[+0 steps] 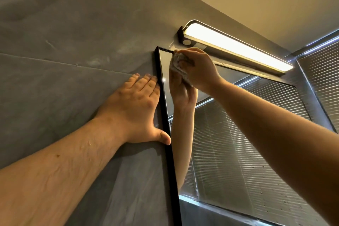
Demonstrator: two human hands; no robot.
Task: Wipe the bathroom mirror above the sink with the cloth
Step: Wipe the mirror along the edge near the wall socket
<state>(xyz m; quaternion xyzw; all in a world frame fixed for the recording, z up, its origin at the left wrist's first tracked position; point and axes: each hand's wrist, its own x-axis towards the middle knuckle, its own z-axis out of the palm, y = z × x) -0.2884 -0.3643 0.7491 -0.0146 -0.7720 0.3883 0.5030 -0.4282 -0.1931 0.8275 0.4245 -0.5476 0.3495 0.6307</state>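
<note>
Both bare arms reach up and forward. The left hand [134, 110] lies flat, palm away from the camera, fingers [146, 83] straight and close together, thumb splayed out to its right; its forearm runs down toward the lower left. The right hand [197, 69] sits higher and to the right of the left, well apart from it, wrist bent, fingers curled into a bunching grip round a cloth [180, 68]. The right forearm stretches down to the lower right. The two hands do not touch.
</note>
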